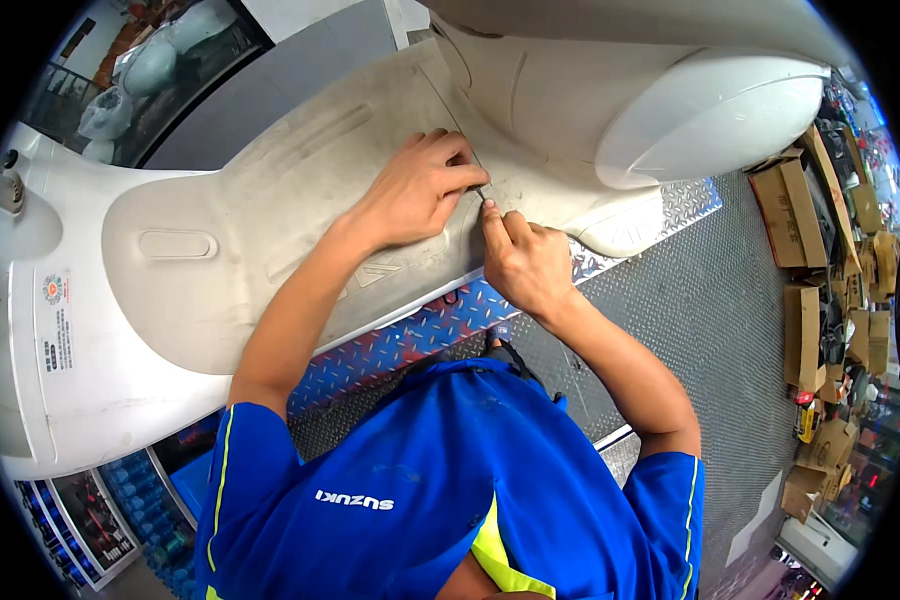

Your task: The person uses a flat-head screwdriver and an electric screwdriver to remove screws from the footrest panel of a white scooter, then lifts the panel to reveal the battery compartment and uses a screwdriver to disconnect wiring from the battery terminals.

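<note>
Floorbd (pixel 295 195) – matt plast.; shirt (pixel 430 440) – cloth

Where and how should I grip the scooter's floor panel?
Probably grip the floor panel by its edge at the dark seam, from above, near the left hand and right hand: its broad top offers little to pinch, while the seam marks a break.

Stretching right under the cream-and-white scooter (pixel 315 185) as a blue-and-silver tread-plate platform (pixel 400 345), giving way to dark textured floor (pixel 705 330) alongside, spreading rightward, meeting a cluttered line of brown cardboard boxes (pixel 788 215)
</note>
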{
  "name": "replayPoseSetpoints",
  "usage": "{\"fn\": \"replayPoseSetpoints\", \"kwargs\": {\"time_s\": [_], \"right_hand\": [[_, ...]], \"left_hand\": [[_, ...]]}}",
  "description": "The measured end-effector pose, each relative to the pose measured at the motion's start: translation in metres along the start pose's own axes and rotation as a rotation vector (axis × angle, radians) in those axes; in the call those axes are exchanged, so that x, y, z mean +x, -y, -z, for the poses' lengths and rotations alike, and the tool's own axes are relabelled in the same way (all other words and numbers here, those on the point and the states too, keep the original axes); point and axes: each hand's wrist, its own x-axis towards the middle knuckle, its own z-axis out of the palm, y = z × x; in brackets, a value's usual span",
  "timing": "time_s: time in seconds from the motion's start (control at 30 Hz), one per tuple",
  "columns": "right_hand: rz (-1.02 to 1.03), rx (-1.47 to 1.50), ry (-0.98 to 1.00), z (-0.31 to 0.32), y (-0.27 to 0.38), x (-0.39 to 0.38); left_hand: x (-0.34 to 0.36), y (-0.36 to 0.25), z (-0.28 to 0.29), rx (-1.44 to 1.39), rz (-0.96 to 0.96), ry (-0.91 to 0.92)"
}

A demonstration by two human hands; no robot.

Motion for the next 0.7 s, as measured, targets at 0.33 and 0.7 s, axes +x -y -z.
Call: {"fn": "replayPoseSetpoints", "kwargs": {"time_s": [0.33, 0.7], "right_hand": [[-0.018, 0.034, 0.028, 0.004, -0.004, 0.0], [-0.249, 0.269, 0.108, 0.037, -0.001, 0.023]], "left_hand": [[0.017, 0.009, 0.01, -0.047, -0.082, 0.189], [0.017, 0.008, 0.008, -0.106, -0.073, 0.216]]}}
